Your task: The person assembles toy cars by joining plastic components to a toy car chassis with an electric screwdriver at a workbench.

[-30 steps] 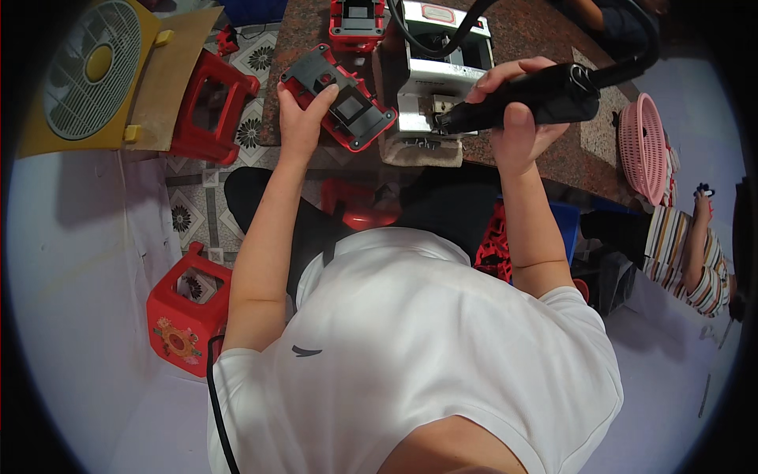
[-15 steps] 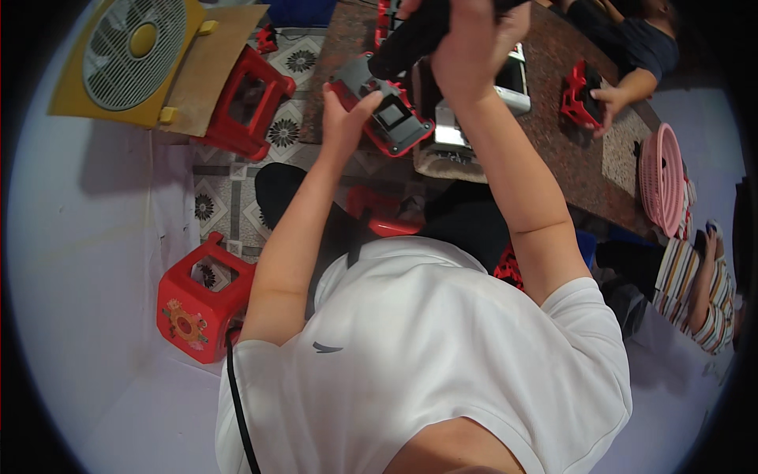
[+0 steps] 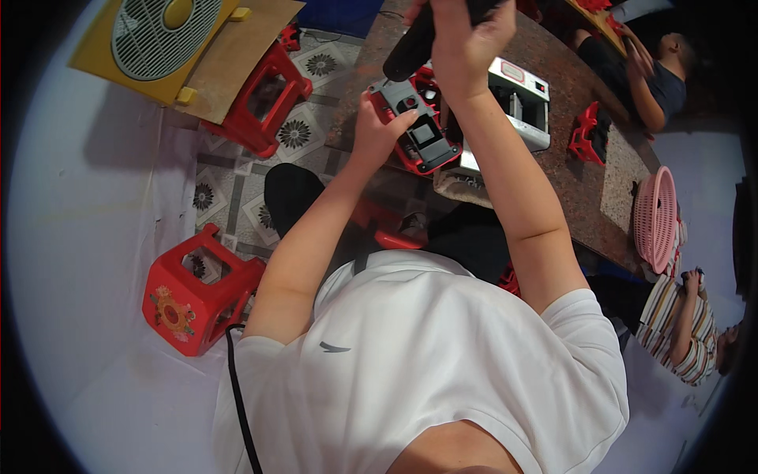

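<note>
My left hand (image 3: 382, 131) grips a red and grey plastic housing (image 3: 433, 158) by its left side, thumb across the grey top. The housing is held tilted by the table's near edge, with a dark square in its grey face. My right hand (image 3: 466, 51) is wrapped round a black power screwdriver (image 3: 410, 51), whose thin tip points down at the housing's far left corner. Whether the tip touches a screw is too small to tell. The screwdriver's upper part runs out at the top edge of the picture.
A white metal machine (image 3: 517, 75) stands right of the housing on the speckled table (image 3: 553, 59). Farther right are a red and black part (image 3: 588, 134) and a pink basket (image 3: 655, 217). Red stools (image 3: 197, 288) and a yellow fan (image 3: 162, 47) are at left. Two people sit right.
The view has shifted, so the table sits lower. The screwdriver tip now points at the housing's far left corner. The other person's hand has left the red and black part on the table.
</note>
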`<state>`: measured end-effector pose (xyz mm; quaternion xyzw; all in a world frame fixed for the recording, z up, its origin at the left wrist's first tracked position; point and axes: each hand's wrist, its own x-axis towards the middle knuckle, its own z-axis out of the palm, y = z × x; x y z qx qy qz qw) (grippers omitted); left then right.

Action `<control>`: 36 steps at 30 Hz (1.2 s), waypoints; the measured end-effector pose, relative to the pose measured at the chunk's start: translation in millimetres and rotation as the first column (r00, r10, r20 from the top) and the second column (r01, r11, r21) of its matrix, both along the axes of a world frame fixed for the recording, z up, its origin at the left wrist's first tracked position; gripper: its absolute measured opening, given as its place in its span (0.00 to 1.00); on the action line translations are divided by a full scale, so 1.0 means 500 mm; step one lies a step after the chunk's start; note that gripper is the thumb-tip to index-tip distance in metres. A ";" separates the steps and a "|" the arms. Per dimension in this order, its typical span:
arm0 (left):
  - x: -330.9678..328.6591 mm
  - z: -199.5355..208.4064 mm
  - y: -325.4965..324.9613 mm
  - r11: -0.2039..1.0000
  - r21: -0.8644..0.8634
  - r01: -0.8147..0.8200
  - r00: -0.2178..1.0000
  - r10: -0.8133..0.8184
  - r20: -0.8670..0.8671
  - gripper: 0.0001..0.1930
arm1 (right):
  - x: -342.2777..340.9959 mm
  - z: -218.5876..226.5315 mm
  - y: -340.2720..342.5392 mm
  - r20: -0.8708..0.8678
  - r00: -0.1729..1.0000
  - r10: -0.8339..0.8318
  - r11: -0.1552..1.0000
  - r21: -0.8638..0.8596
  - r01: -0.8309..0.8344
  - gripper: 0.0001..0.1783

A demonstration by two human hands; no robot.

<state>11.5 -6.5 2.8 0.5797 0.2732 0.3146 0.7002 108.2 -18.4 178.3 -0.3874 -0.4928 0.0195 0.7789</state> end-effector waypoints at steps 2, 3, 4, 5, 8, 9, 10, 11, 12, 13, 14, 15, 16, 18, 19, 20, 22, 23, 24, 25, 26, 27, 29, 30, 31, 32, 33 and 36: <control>-0.004 -0.030 0.002 0.999 -0.031 -0.023 0.998 0.025 0.062 0.34 | -0.004 0.041 -0.043 0.076 0.992 -0.095 0.994 0.059 0.091 0.16; -0.005 -0.043 0.004 0.997 -0.056 -0.046 0.992 0.052 0.113 0.34 | 0.005 0.063 -0.075 0.117 0.977 -0.177 0.982 0.080 0.168 0.17; -0.009 -0.028 0.003 1.000 -0.023 -0.013 0.994 0.015 0.112 0.35 | 0.064 0.058 -0.112 0.251 0.947 -0.199 0.979 0.097 0.180 0.13; -0.010 -0.022 0.001 0.998 -0.059 0.006 0.992 0.001 0.129 0.34 | 0.120 0.053 -0.149 0.377 0.900 -0.217 0.976 0.113 0.188 0.11; -0.006 -0.021 0.002 1.000 -0.009 -0.018 0.989 0.019 0.150 0.30 | 0.161 0.031 -0.204 0.404 0.856 -0.322 0.933 -0.016 0.359 0.07; -0.008 -0.011 0.000 0.998 0.049 -0.029 0.999 0.027 0.026 0.29 | 0.186 0.002 -0.216 0.351 0.871 -0.343 0.917 -0.076 0.391 0.07; -0.007 -0.016 0.001 1.000 0.015 -0.014 0.998 0.013 0.060 0.29 | 0.206 -0.024 -0.216 0.416 0.854 -0.312 0.928 -0.057 0.367 0.08; -0.005 -0.015 0.001 1.000 -0.019 0.003 0.996 -0.001 0.093 0.28 | 0.207 -0.046 -0.220 0.402 0.862 -0.310 0.913 -0.125 0.387 0.10; -0.001 -0.014 -0.001 1.000 -0.009 0.004 0.996 -0.003 0.084 0.28 | 0.212 -0.054 -0.235 0.379 0.877 -0.295 0.917 -0.147 0.372 0.10; 0.002 -0.013 0.002 1.000 -0.007 0.012 0.997 -0.012 0.076 0.28 | 0.203 -0.054 -0.245 0.351 0.896 -0.271 0.923 -0.170 0.345 0.11; 0.001 -0.014 0.003 0.999 0.030 -0.013 0.998 0.011 0.065 0.27 | 0.184 -0.038 -0.257 0.235 0.944 -0.229 0.961 -0.100 0.258 0.11; -0.002 -0.015 0.002 0.997 0.068 -0.038 0.998 0.035 0.053 0.27 | 0.165 -0.014 -0.269 0.120 0.977 -0.175 0.984 -0.018 0.178 0.11; -0.001 0.004 -0.007 0.996 0.073 -0.058 0.998 0.055 0.041 0.27 | 0.162 0.003 -0.300 0.131 0.978 -0.165 0.986 0.005 0.166 0.15; -0.008 -0.019 0.001 0.997 0.068 -0.045 0.999 0.043 0.034 0.27 | 0.150 0.017 -0.330 0.055 0.998 -0.009 0.999 0.037 0.007 0.22; -0.003 -0.020 0.004 0.998 0.060 -0.037 0.999 0.035 0.041 0.27 | 0.143 0.019 -0.350 -0.004 0.999 0.050 0.998 -0.025 -0.050 0.24; -0.004 -0.021 0.003 0.999 0.035 -0.037 0.999 0.036 0.020 0.27 | 0.129 0.010 -0.352 -0.065 0.998 0.025 0.998 -0.050 -0.028 0.17; 0.002 -0.021 0.004 0.999 0.047 -0.010 1.000 0.008 0.026 0.27 | 0.123 -0.037 -0.358 -0.015 0.998 -0.062 0.994 -0.094 0.060 0.16; 0.002 -0.018 0.002 0.998 0.055 0.002 0.999 -0.004 0.034 0.27 | 0.116 -0.049 -0.366 0.009 0.997 -0.081 0.989 -0.123 0.082 0.20; 0.003 -0.013 -0.002 0.997 0.074 -0.003 1.000 0.001 0.030 0.27 | 0.112 -0.063 -0.372 -0.010 0.996 -0.092 0.990 -0.110 0.091 0.21; 0.002 -0.012 -0.001 0.997 0.076 0.000 1.000 -0.002 0.024 0.27 | 0.108 -0.075 -0.376 -0.030 0.995 -0.099 0.991 -0.097 0.096 0.22; 0.000 -0.013 0.001 0.995 0.096 -0.001 1.000 0.001 0.005 0.26 | 0.105 -0.079 -0.380 -0.035 0.994 -0.102 0.991 -0.096 0.098 0.22; -0.002 -0.013 0.001 0.993 0.116 -0.002 1.000 0.004 -0.014 0.26 | 0.103 -0.083 -0.383 -0.017 0.996 -0.086 0.993 -0.084 0.084 0.23; -0.005 -0.008 -0.002 0.995 0.103 0.002 1.000 -0.001 -0.017 0.26 | 0.100 -0.089 -0.383 0.001 0.997 -0.071 0.995 -0.070 0.071 0.24; -0.005 -0.007 -0.003 0.996 0.087 0.005 1.000 -0.003 -0.016 0.26 | 0.098 -0.092 -0.383 0.006 0.998 -0.059 0.996 -0.072 0.059 0.25; -0.005 -0.006 -0.002 0.996 0.090 0.005 1.000 -0.003 -0.018 0.26 | 0.096 -0.095 -0.384 0.010 0.999 -0.045 0.996 -0.072 0.046 0.27; -0.005 -0.005 -0.002 0.996 0.084 0.009 1.000 -0.009 -0.007 0.26 | 0.093 -0.098 -0.385 0.008 0.999 -0.045 0.997 -0.070 0.046 0.27; -0.004 -0.005 -0.002 0.997 0.078 0.013 1.000 -0.014 0.005 0.26 | 0.088 -0.101 -0.387 0.019 0.999 -0.032 0.997 -0.073 0.033 0.27; -0.001 -0.011 0.000 0.997 0.080 0.002 1.000 -0.003 0.017 0.26 | 0.086 -0.109 -0.382 0.068 0.998 -0.018 0.997 -0.079 0.024 0.27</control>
